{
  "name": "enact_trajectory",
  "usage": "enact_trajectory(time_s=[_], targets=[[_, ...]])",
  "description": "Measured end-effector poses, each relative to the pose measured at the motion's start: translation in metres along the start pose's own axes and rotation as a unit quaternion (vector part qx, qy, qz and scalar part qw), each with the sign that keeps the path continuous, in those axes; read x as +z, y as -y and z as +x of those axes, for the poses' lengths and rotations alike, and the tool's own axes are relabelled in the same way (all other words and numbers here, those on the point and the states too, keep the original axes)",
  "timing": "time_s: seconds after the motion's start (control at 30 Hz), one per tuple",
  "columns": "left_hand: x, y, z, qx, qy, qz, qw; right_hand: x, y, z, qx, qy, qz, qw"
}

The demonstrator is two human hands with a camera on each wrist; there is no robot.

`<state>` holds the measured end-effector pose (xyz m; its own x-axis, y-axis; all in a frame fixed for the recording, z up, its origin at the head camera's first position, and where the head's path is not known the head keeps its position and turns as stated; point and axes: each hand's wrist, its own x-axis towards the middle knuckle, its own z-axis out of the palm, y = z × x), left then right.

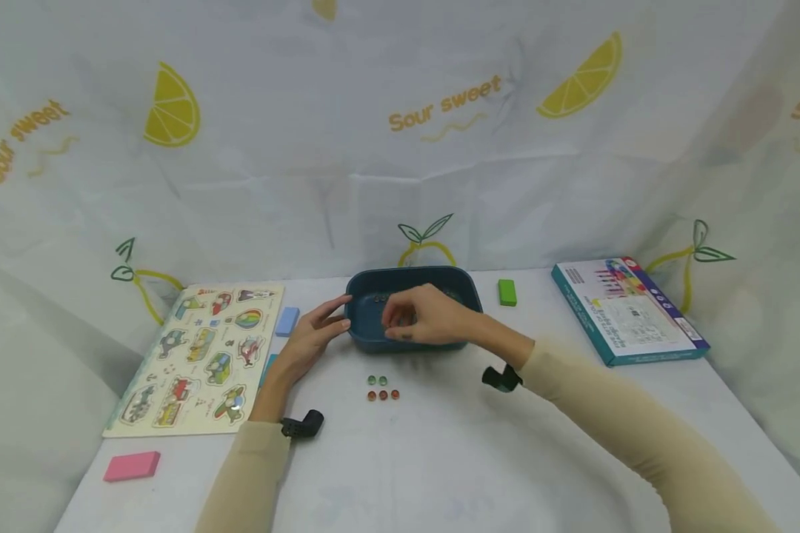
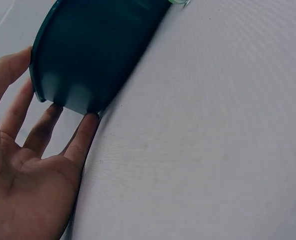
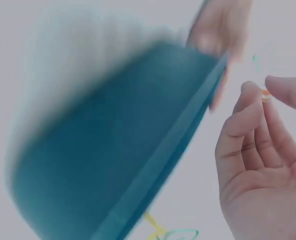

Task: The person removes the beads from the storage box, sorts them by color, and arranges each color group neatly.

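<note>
A dark blue-green tub (image 1: 367, 344) stands at the back middle of the table. My left hand (image 1: 310, 340) rests its extended fingers against the tub's left end; the left wrist view shows the fingertips (image 2: 90, 117) touching the wall and rim. Above the tub my right hand (image 1: 430, 318) pinches a small orange glass bead (image 3: 265, 94) between thumb and fingers. Some small beads (image 1: 380, 298) lie inside the tub, partly hidden by the right hand. In front of it two green beads (image 1: 377, 380) form one row and three orange beads (image 1: 383, 395) another.
A picture puzzle board (image 1: 196, 363) lies on the left, with a blue block (image 1: 287, 321) beside it and a pink block (image 1: 132, 466) nearer the front. Right of the tub are a green block (image 1: 507, 292) and a flat teal-edged box (image 1: 630, 311).
</note>
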<state>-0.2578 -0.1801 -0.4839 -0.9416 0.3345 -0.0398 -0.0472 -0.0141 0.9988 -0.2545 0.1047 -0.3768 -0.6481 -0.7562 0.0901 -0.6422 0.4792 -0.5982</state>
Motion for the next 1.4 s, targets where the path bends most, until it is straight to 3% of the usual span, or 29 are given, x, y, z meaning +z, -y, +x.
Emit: enact_trajectory(time_s=[0.13,0.27,0.4,0.6,1.1,1.23,1.4], targets=[[-0.003,-0.003,0.0,0.007,-0.004,0.007,0.9999,0.028,0.002,-0.033,-0.003,0.006,0.038,0.9993],[-0.005,-0.004,0.001,0.011,-0.003,0.008,0.9999,0.052,-0.007,-0.051,0.001,0.024,0.035,0.9991],[-0.005,-0.004,0.001,0.01,-0.003,0.008,0.9999,0.067,-0.012,-0.057,-0.001,0.027,0.031,0.9992],[-0.005,-0.002,0.001,0.013,0.001,0.009,0.9999,0.072,-0.014,-0.056,0.007,0.02,0.027,0.9994],[-0.002,0.0,0.0,0.01,0.004,0.0,0.9999,0.068,-0.014,-0.061,0.03,0.032,0.032,0.9985],[-0.001,0.001,-0.001,0.011,0.004,0.002,0.9999,0.049,-0.011,-0.057,0.029,0.039,0.033,0.9983],[0.0,0.0,-0.001,0.013,0.003,0.002,0.9999,0.006,-0.011,-0.025,0.002,-0.011,-0.013,0.9998]])
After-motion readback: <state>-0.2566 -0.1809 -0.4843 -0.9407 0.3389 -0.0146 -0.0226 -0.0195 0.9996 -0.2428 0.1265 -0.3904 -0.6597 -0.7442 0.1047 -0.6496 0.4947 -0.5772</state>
